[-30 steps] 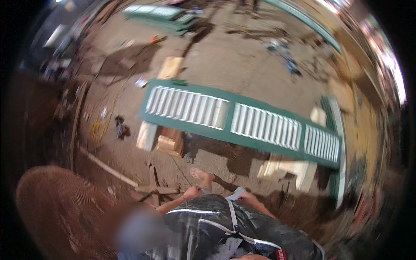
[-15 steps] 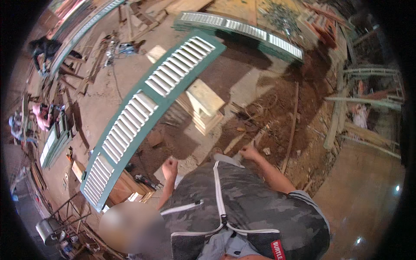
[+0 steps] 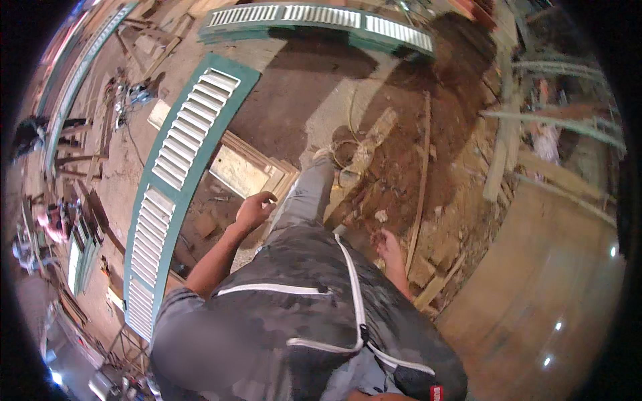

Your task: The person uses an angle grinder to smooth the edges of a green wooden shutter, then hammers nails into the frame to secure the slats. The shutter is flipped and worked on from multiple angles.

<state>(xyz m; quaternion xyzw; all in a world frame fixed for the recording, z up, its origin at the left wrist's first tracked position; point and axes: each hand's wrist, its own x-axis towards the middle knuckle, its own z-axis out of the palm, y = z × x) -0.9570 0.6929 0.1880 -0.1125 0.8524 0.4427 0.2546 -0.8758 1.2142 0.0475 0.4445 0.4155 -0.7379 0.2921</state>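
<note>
Left fingers (image 3: 268,197) curl near boards (image 3: 235,172); frame (image 3: 246,85) holds slats (image 3: 194,121).

1. The right hand (image 3: 389,248) is looking blurred.
2. The shutter (image 3: 165,188) is hiding, along its right edge, part of the wood stack (image 3: 242,172).
3. The view's lower edge is cutting off the vest's red tag (image 3: 437,393).

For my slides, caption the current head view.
Left hand near stacked timber, right hand above dirt-strewn ground, a green-framed louvered panel at left.
</note>
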